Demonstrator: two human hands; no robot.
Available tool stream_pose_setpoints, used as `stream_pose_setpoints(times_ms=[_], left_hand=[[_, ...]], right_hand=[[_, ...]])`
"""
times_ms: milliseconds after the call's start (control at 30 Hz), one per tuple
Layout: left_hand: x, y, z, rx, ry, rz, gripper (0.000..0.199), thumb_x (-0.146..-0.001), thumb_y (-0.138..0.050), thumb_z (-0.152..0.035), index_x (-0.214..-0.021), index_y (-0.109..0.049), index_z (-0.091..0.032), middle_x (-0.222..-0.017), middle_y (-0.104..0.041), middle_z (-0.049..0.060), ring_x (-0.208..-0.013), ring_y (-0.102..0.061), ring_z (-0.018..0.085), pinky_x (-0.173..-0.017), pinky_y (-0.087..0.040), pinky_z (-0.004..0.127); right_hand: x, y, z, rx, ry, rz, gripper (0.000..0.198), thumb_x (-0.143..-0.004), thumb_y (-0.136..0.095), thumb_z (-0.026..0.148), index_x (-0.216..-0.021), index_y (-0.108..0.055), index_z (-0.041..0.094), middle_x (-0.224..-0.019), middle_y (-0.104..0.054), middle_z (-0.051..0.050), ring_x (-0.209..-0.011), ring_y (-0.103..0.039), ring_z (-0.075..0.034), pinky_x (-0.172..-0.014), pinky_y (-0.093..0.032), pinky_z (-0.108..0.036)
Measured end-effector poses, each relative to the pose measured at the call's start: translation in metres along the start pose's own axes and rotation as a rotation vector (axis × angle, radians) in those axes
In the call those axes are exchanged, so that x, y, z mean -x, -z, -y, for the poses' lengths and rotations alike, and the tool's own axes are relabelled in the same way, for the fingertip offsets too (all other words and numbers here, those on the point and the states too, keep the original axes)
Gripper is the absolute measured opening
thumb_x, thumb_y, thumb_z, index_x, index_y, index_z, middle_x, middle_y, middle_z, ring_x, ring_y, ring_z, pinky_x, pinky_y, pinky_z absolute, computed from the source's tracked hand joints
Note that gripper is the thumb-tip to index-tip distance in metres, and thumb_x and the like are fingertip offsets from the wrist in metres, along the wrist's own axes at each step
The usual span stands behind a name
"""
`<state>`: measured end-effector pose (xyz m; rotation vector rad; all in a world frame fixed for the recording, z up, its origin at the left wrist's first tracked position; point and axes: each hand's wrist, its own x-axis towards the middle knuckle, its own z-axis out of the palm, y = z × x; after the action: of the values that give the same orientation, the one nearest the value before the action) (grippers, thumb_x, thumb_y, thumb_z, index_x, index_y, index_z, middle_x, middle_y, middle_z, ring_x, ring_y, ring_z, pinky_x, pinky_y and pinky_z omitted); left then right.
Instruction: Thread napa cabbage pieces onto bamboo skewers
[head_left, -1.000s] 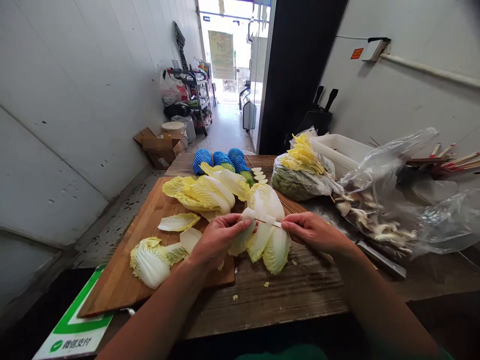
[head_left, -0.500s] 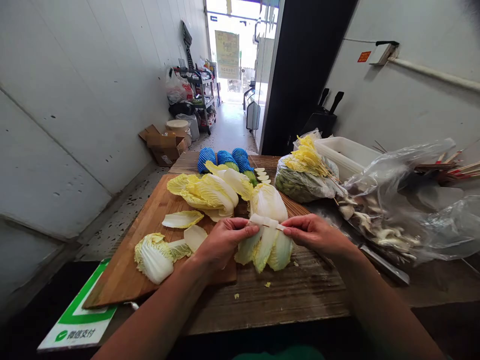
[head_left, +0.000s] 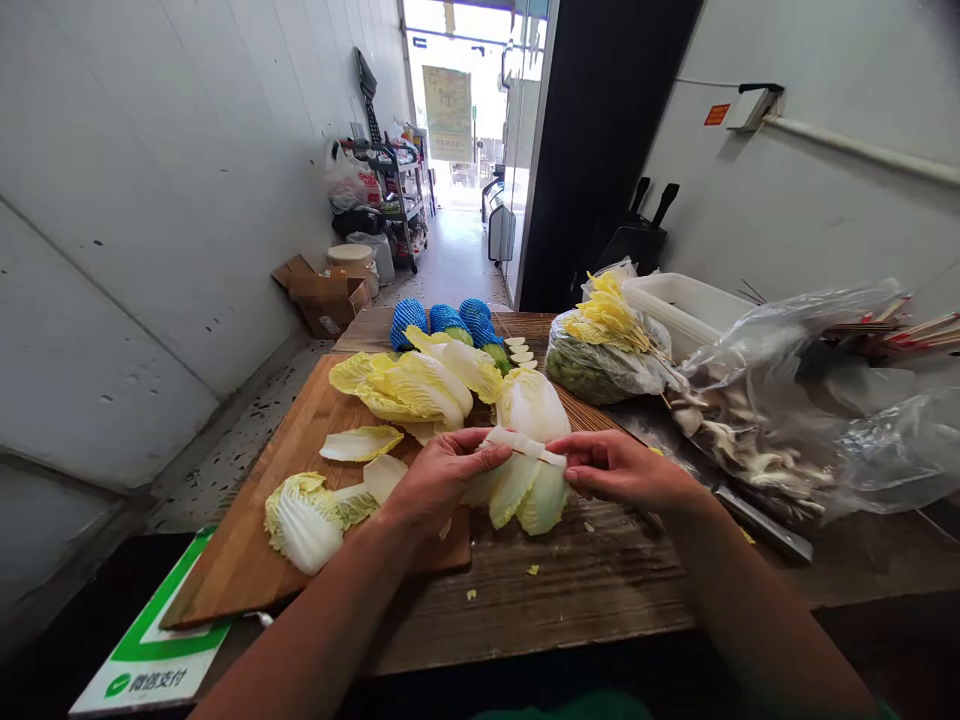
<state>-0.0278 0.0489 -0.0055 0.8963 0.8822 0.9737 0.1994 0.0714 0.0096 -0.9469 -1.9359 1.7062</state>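
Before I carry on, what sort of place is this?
Probably the food-prep area of a small eatery or shop: there are skewered cabbage leaves, a wooden cutting board and a green-and-white WeChat Pay sign at the near left.

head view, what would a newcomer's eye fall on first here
Probably the pale cabbage leaves near the centre, held between the left hand and the right hand. Next, the bright blue nets towards the far end of the table, then the green-and-white sign at the lower left.
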Motion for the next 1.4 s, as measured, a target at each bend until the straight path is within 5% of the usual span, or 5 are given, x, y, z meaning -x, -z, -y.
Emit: stream_pose_setpoints(times_ms=[200,400,533,633,1400], left_hand=[[0.000,0.001,-0.008,0.056,-0.122,-0.155,0.041,-0.065,-0.074,-0.031,-0.103,-0.066,-0.017,-0.088,-0.070,0.006,-0.077,-0.061,0.015,-0.069,-0.046,0.024],[0.019,-0.012,-0.022,0.065,-0.633,-0.678,0.040,-0.063,-0.075,-0.026,-0.101,-0.064,-0.025,-0.103,-0.064,-0.001,-0.097,-0.056,0.013,-0.082,-0.041,0.019],[0.025,-0.044,-0.013,0.229,-0.085,-0.188,0.035,-0.063,-0.074,-0.038,-0.088,-0.068,-0.013,-0.087,-0.067,0.008,-0.082,-0.060,0.017,-0.071,-0.046,0.024],[0.015,-0.069,-0.004,0.338,0.049,-0.005,0.034,-0.065,-0.072,-0.041,-0.081,-0.069,-0.011,-0.074,-0.066,0.006,-0.068,-0.060,0.012,-0.068,-0.046,0.022],[-0.008,-0.081,-0.011,0.571,-0.329,-0.263,0.009,-0.065,-0.073,-0.021,-0.072,-0.069,-0.016,-0.076,-0.070,0.000,-0.074,-0.064,0.011,-0.085,-0.046,0.026]], right_hand=[[0.004,0.008,0.003,0.088,0.006,-0.105,0.032,-0.081,-0.056,0.041,-0.080,-0.063,0.009,-0.048,-0.040,0.006,-0.042,-0.030,-0.005,-0.039,-0.020,-0.020],[-0.012,-0.016,-0.004,-0.332,0.303,-0.507,0.027,-0.082,-0.054,0.041,-0.080,-0.059,0.015,-0.047,-0.035,0.008,-0.040,-0.023,-0.004,-0.037,-0.014,-0.020],[-0.020,-0.039,-0.006,-0.474,0.372,-0.573,0.026,-0.080,-0.058,0.041,-0.081,-0.057,0.015,-0.047,-0.038,0.008,-0.038,-0.024,-0.004,-0.036,-0.015,-0.019],[-0.021,-0.053,-0.006,-0.514,0.397,-0.531,0.027,-0.081,-0.056,0.042,-0.072,-0.055,0.016,-0.047,-0.041,0.007,-0.039,-0.029,-0.004,-0.037,-0.020,-0.018],[-0.021,-0.088,-0.010,-0.281,0.455,-0.600,0.038,-0.084,-0.047,0.050,-0.063,-0.046,0.019,-0.048,-0.038,0.006,-0.043,-0.032,-0.008,-0.042,-0.028,-0.022]])
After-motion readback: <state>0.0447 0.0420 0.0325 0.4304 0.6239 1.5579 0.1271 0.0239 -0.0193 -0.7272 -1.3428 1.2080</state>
